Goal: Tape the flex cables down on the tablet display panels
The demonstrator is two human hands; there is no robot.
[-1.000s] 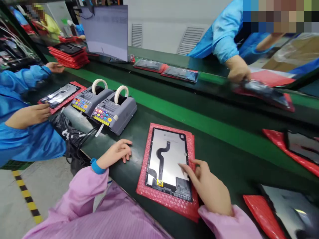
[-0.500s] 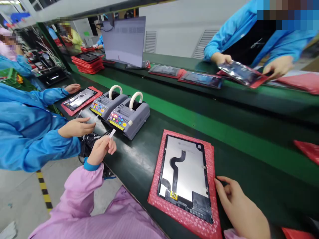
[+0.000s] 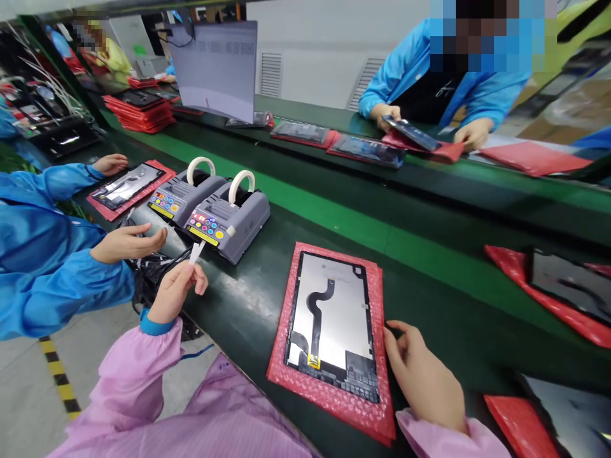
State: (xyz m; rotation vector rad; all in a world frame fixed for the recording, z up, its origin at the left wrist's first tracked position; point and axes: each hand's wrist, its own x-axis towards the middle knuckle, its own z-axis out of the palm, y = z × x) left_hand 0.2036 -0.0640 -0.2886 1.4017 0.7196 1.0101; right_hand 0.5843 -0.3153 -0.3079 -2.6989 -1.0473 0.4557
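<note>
My left hand (image 3: pixel 179 289), with a blue band at its wrist, pinches a short white tape strip (image 3: pixel 195 256) just in front of the nearer grey tape dispenser (image 3: pixel 229 222). To the right, my right hand (image 3: pixel 424 375) has thumb and forefinger together at the right edge of a red bubble-wrap bag (image 3: pixel 334 416). On that bag lies a tablet screen panel (image 3: pixel 346 305), silver back up, with a black S-shaped flex cable (image 3: pixel 316 318) and a yellow piece at the cable's lower end.
A second dispenser (image 3: pixel 174 194) stands beside the first. A co-worker's hand (image 3: pixel 128 243) reaches in at left, near another panel (image 3: pixel 128 186). Across the bench a person handles a panel (image 3: pixel 413 132). More panels (image 3: pixel 573 280) on red bags lie at right; a monitor (image 3: pixel 214 70) stands behind.
The view has swung right, bringing more panels into sight. My left hand with the tape strip is closer to the dispenser's front. My right hand stays at the bag's edge.
</note>
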